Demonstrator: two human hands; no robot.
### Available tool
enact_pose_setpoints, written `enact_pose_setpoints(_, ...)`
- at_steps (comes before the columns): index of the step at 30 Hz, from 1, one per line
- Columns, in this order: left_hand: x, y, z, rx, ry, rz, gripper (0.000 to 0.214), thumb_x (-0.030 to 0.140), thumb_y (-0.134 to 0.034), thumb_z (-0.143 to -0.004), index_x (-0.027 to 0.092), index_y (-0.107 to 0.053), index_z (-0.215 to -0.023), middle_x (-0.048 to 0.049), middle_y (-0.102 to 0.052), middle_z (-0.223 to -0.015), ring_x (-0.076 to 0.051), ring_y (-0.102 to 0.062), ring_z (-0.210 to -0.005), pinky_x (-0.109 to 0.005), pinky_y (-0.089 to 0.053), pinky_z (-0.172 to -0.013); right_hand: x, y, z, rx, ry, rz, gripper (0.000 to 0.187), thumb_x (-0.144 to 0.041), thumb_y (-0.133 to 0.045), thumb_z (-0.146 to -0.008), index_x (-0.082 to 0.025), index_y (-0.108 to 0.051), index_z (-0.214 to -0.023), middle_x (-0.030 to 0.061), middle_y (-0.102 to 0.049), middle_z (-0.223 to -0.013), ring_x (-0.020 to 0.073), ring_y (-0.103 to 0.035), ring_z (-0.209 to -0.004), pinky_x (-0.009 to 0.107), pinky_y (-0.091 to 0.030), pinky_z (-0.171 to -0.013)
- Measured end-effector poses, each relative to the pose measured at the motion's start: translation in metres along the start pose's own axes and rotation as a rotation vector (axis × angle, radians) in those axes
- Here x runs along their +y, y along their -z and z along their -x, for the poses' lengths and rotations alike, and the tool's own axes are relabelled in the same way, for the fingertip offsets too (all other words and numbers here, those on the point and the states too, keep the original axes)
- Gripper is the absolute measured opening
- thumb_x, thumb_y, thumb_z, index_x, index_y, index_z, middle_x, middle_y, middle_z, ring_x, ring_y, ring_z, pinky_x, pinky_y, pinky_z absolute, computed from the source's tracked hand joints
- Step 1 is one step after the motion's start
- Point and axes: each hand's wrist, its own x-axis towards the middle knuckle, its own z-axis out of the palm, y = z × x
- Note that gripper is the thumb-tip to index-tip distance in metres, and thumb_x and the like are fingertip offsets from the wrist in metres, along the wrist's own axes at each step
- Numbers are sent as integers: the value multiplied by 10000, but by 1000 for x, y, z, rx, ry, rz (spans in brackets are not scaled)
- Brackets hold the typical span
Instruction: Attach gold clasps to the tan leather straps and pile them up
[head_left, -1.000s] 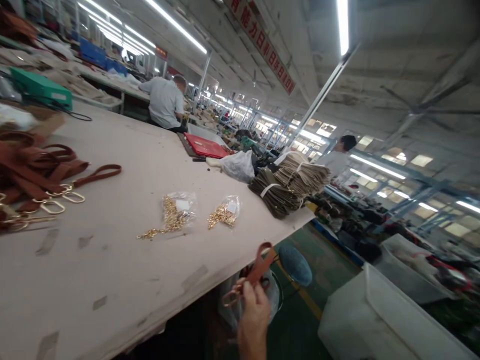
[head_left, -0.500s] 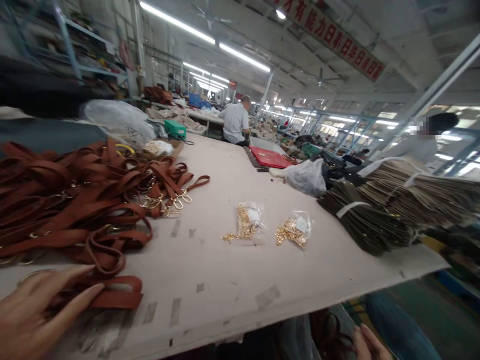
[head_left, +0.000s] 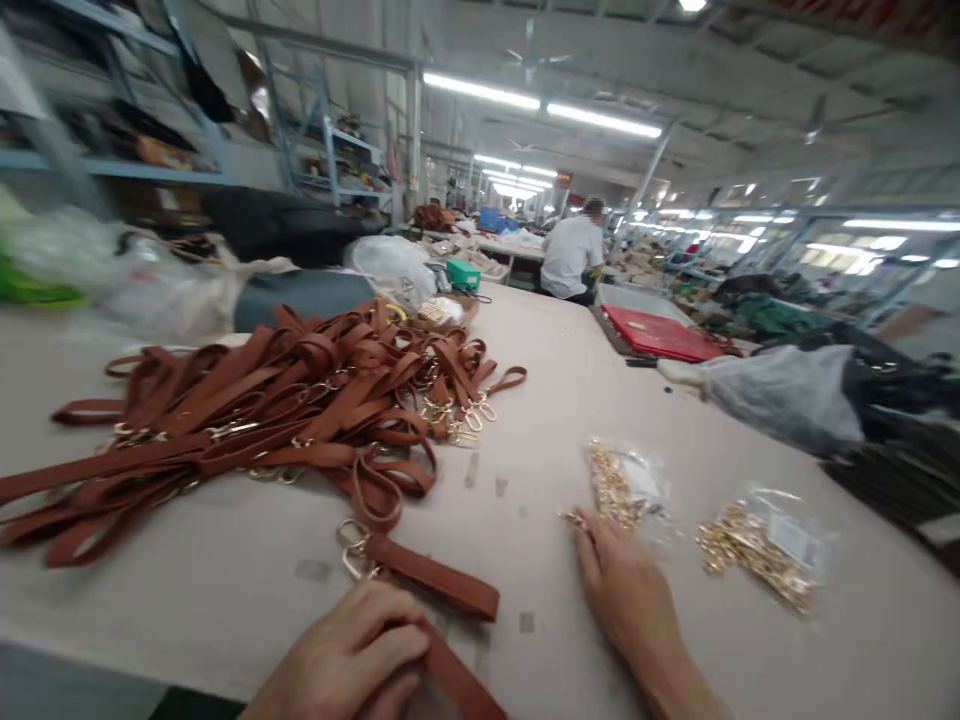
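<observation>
My left hand [head_left: 352,650] is closed around a brown leather strap [head_left: 457,675] at the table's near edge. Just beyond its knuckles lies the looped end of a strap [head_left: 435,578], with gold rings [head_left: 354,548] beside it. My right hand [head_left: 626,590] reaches down to the tabletop, its thumb and fingers pinched at small gold metal fittings [head_left: 574,518]. Which pieces it grips is partly hidden by the fingers. Past that hand sits an opened clear bag of gold fittings [head_left: 615,485]. A second such bag [head_left: 757,550] lies to its right, some pieces spilled out.
A tangled pile of brown leather straps [head_left: 300,400] with gold clasps covers the table's left side. Behind it are a clear plastic bag [head_left: 394,265] and a green box [head_left: 463,275]. A red folder-like item [head_left: 660,333] lies back right. A person in white [head_left: 571,250] sits farther off.
The view has swung left. My right hand has come up from below the table edge to the gold fittings. My left hand now grips a strap nearer the middle, away from the pile.
</observation>
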Motion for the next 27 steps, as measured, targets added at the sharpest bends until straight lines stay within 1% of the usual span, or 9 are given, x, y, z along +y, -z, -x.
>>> enact_pose_setpoints(2, -7, 14, -2, 0, 35, -65, 354, 38, -390, -920, 219, -615, -1125, -82, -638, -1092, -178, -593, -1007, -243, -503, -873, 2, -6, -10, -65, -12, 72, 308, -284, -397, -992, -167, -643, -1135, 121, -734, -1012, 266, -705, -876, 373, -539, -744)
enact_pose_setpoints(5, -24, 38, -7, 46, 159, -235, 346, 42, -390, -934, 206, -586, -1168, -88, -626, -1117, -195, -575, -1047, -285, -498, -909, 8, -9, -15, -117, 23, 87, 282, -334, -411, -990, -214, -660, -1047, 99, -726, -999, 271, -704, -860, 373, -525, -716)
enact_pose_setpoints(7, -32, 51, -14, -45, 175, -304, 328, 61, -409, -940, 209, -596, -1165, -83, -634, -1136, -215, -559, -1068, -321, -492, -926, 12, -9, -15, -127, 26, 50, 281, -360, -410, -984, -227, -655, -1017, 87, -724, -1016, 270, -704, -863, 380, -522, -729)
enact_pose_setpoints(9, -36, 59, -22, -180, 130, -340, 365, 44, -417, -924, 213, -601, -1191, -84, -635, -1184, -236, -537, -1111, -362, -476, -965, 14, -9, -15, -145, -7, -6, 268, -367, -421, -968, -235, -652, -997, 74, -727, -1023, 269, -705, -863, 389, -521, -742)
enact_pose_setpoints(12, -37, 62, -35, -329, 91, -376, 407, 13, -450, -881, 224, -625, -1182, -88, -636, -1190, -261, -527, -1125, -402, -467, -969, 15, -5, -13, -184, -45, -96, 247, -351, -434, -951, -237, -653, -939, 66, -730, -991, 265, -703, -880, 388, -512, -767)
enact_pose_setpoints(15, -38, 60, -44, -389, 98, -368, 345, -1, -489, -844, 222, -678, -1028, -70, -662, -1073, -249, -566, -1021, -375, -477, -913, 15, 2, -6, -193, -55, -156, 257, -322, -418, -967, -221, -650, -918, 73, -720, -966, 254, -693, -898, 374, -500, -789)
enact_pose_setpoints(21, -51, 62, -46, -294, 137, -280, 196, 97, -538, -816, 207, -695, -856, -56, -705, -897, -242, -650, -835, -309, -502, -797, 23, 16, 23, -126, -83, -137, 221, -245, -444, -967, -219, -647, -880, 46, -695, -868, 227, -675, -807, 351, -487, -750)
enact_pose_setpoints(25, -50, 69, -43, -146, 120, -222, 138, 220, -597, -817, 217, -712, -894, -33, -721, -865, -225, -680, -787, -255, -514, -748, 21, 17, 32, -67, -39, -148, 204, -216, -450, -965, -203, -653, -990, 60, -702, -954, 227, -648, -917, 343, -476, -841)
enact_pose_setpoints(27, -42, 72, -42, -76, 166, -150, 164, 251, -610, -824, 217, -711, -948, -5, -730, -895, -204, -692, -815, -219, -512, -766, 15, 15, 29, -65, -13, -150, 231, -186, -443, -964, -196, -654, -1058, 71, -700, -1015, 237, -622, -973, 355, -454, -892)
